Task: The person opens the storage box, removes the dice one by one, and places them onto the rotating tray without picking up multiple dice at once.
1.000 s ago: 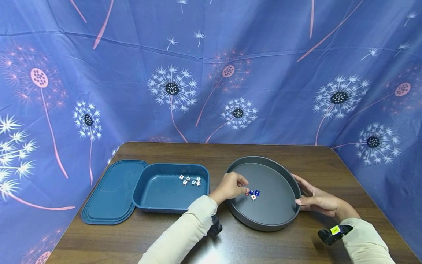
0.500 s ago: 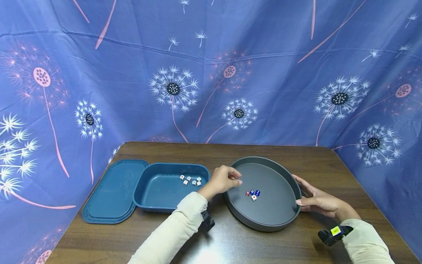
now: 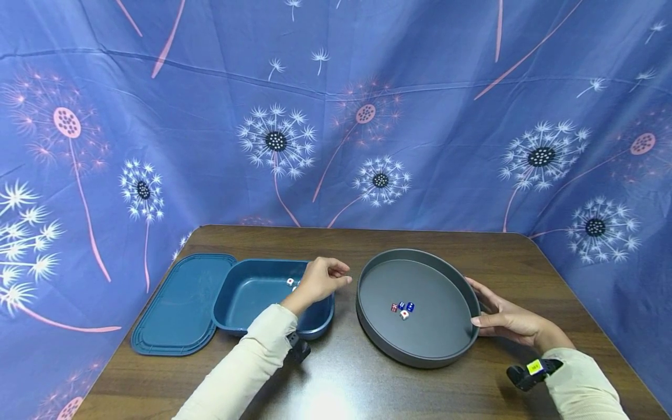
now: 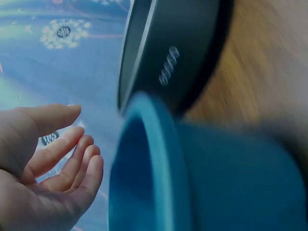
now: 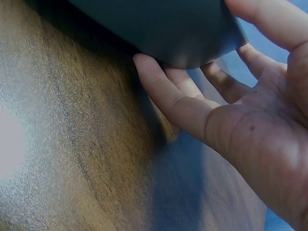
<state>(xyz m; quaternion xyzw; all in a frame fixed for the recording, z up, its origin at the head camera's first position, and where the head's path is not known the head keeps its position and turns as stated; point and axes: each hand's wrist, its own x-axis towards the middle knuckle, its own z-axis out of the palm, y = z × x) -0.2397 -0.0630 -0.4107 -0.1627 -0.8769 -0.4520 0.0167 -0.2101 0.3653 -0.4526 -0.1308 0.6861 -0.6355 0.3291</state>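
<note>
Grey round pan [image 3: 430, 280], lower right, has four dice [image 3: 401, 305]; right hand [image 3: 505, 317] pinches its side; left hand [image 3: 317, 280], fingers loosely bent, hangs above lower-left blue box [image 3: 247, 300] with white dice [image 3: 290, 282].

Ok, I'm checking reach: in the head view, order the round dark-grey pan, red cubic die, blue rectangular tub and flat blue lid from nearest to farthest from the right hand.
1. Pan: touching the right hand.
2. Die: inside, left of centre.
3. Tub: left of pan.
4. Lid: far left.

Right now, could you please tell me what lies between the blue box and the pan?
The head view shows bare table there, with the left hand partly above it, hiding some.
</note>
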